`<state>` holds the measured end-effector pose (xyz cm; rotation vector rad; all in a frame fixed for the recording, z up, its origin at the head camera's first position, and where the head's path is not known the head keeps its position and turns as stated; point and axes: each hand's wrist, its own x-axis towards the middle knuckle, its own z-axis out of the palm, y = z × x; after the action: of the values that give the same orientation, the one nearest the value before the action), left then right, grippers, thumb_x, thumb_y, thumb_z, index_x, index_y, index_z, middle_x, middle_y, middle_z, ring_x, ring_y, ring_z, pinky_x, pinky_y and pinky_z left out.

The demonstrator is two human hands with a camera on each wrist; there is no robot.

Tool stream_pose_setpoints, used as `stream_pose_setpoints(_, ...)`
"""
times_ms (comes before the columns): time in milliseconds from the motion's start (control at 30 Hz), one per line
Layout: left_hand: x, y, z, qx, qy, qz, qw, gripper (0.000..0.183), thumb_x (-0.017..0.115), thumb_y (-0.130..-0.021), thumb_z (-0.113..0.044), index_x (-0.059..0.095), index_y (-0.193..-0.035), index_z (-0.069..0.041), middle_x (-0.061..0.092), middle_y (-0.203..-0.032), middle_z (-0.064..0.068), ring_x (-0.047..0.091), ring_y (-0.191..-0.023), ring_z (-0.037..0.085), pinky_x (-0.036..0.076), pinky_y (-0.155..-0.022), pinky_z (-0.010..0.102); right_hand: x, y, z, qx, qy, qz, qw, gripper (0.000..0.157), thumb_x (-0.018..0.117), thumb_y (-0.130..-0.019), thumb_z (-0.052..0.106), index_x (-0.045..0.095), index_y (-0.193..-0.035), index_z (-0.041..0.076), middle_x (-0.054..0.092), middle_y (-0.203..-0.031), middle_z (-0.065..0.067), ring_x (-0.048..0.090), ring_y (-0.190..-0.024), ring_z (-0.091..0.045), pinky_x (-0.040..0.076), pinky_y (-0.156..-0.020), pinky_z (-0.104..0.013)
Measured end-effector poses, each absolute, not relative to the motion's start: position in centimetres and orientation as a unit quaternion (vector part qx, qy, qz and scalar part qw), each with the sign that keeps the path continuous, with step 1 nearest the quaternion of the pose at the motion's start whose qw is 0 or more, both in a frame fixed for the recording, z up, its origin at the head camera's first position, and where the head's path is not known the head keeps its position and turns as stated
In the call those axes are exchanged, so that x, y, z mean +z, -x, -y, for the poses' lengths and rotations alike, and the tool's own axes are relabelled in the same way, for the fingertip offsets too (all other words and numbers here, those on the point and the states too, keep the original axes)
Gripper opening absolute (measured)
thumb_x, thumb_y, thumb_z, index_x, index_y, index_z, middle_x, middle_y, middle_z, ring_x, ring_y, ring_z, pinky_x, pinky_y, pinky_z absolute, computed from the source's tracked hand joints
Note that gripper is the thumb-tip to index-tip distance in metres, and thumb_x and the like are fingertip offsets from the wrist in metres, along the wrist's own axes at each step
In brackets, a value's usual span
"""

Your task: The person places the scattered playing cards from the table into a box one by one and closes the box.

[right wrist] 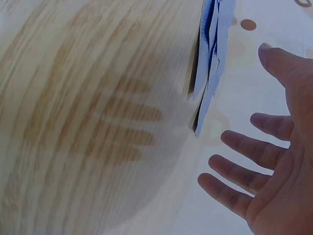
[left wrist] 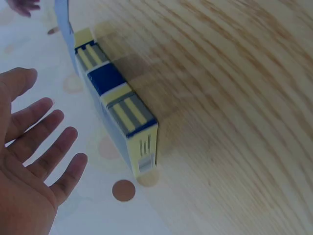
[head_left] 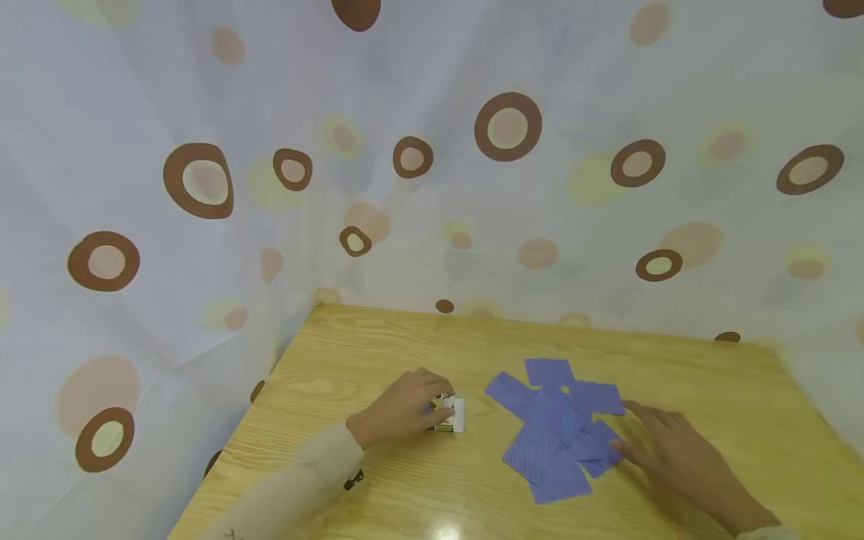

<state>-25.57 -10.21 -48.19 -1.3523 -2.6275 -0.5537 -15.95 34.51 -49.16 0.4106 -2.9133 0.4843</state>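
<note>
Blue cards (head_left: pixel 550 424) with a fine pattern lie spread and overlapping on the wooden table in the head view; from the right wrist, their edges (right wrist: pixel 212 54) appear as a thin, slightly raised stack. My right hand (head_left: pixel 682 454) hovers at their right side, fingers loosely extended, fingertips close to the outer cards and holding nothing. To the left of the cards, my left hand (head_left: pixel 405 409) is beside a small box (head_left: pixel 457 415). In the left wrist view this box (left wrist: pixel 112 93) shows yellow, grey and blue bands, and the left fingers stay relaxed and apart from it.
The wooden table (head_left: pixel 337 360) has edges at the left and back. White sheeting (head_left: pixel 432 202) with brown and yellow spots hangs behind and to the left. A small dark object (head_left: pixel 354 480) is by the left sleeve (head_left: pixel 304 480).
</note>
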Motion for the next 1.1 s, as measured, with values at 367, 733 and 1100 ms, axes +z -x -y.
stream_pose_setpoints(367,-49.4,26.0,8.1,-0.104,0.458,0.879,0.086,0.038,0.064,-0.102,-0.042,0.07,-0.127,-0.014,0.067,-0.129,-0.001,0.057,-0.121,0.019,0.047,-0.099,0.041,-49.7,16.1,-33.7,0.154,-0.148,0.974,0.081,0.07,0.068,-0.097,0.052,0.053,-0.145,0.003,0.06,-0.135,-0.028,0.054,-0.119,-0.054,0.046,-0.089,-0.07)
stream_pose_setpoints(733,-49.5,25.9,7.6,-0.046,0.428,0.902,0.044,0.056,0.062,-0.1,-0.053,0.066,-0.136,-0.011,0.062,-0.138,0.001,0.054,-0.126,0.021,0.046,-0.104,0.046,-49.9,16.3,-32.2,0.156,-0.159,0.97,0.094,0.065,0.074,-0.093,0.05,0.058,-0.141,0.009,0.062,-0.134,-0.023,0.057,-0.114,-0.051,0.049,-0.086,-0.067)
stream_pose_setpoints(1100,-49.1,25.8,7.8,-0.007,0.43,0.903,0.013,0.067,0.066,-0.096,-0.057,0.061,-0.142,-0.009,0.057,-0.145,0.003,0.052,-0.13,0.024,0.046,-0.103,0.047,-49.5,16.6,-30.6,0.162,-0.164,0.969,0.087,0.071,0.071,-0.093,0.055,0.057,-0.143,0.007,0.063,-0.135,-0.018,0.057,-0.118,-0.048,0.048,-0.091,-0.065)
